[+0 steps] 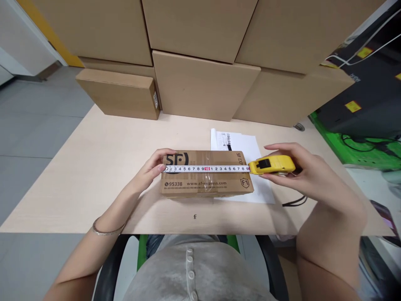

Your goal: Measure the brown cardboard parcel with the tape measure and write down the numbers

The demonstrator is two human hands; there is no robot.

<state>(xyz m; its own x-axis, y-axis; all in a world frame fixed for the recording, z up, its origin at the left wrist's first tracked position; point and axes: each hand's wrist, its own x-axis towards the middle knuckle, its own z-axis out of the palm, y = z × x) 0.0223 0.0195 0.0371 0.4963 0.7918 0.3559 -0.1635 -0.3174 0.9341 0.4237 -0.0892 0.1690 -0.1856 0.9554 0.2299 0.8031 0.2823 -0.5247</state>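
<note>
Our box (194, 189) sits near the middle of the table's near edge, well in from both near corners, partly on some white paper (263, 194). The paper sticks out past the box toward the far edge and the right side of the table (94, 175).

Our left hand (155, 165) holds the start of the tape strip (188, 169) at the left end of the box. The thumb is on the strip's tip, and another finger lies by the box's far left corner. Our right hand (302, 165) holds the yellow case (283, 164), with the thumb on the near side and a finger stretched out along the far side. The mouth of the case is just at the right end of the box.

To do this well, we should keep the strip flat and tight, in line with the box's long sides. We think the left thumb must not slip, or the numbers will be wrong. Our thumb covers the tip, so we cannot tell if it meets the edge just right. We should keep the case still and look straight down at the numbers.
</note>
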